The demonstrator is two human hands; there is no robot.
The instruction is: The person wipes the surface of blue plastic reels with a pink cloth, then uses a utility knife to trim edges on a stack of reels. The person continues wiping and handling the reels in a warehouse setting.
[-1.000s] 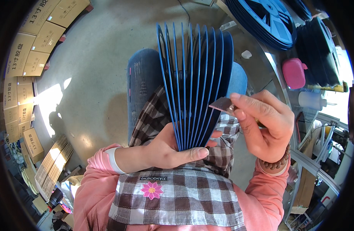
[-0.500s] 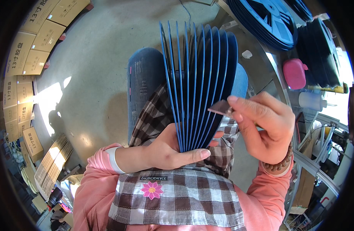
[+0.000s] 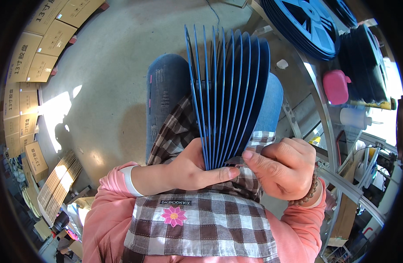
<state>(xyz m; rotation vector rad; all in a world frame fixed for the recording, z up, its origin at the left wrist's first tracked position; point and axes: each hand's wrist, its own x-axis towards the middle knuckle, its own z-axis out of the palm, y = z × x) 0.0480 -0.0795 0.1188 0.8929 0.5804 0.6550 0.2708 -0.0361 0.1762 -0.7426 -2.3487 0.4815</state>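
Note:
A row of thin blue-black plastic reel discs (image 3: 257, 74) stands on edge over my lap, fanned apart at the far end and close together at the near end. My left hand (image 3: 197, 172) is wrapped round that near end, its thumb across the front. To the right, my right hand (image 3: 283, 168) pinches a small, thin, translucent flat piece (image 3: 236, 161) between thumb and finger. That piece lies against the discs' near right edge, beside my left thumb tip. Its exact kind I cannot tell.
Stacked blue reels (image 3: 313, 26) and a black stack of reels (image 3: 363, 63) stand on the workbench at the right, with a pink container (image 3: 336, 87) and a white bottle (image 3: 354, 117) near them. Cardboard boxes (image 3: 57, 39) line the left. A checked apron (image 3: 210, 223) covers my lap.
My right hand has come down and left with the small flat piece, from above the discs' right side to their near edge. My left hand keeps its hold.

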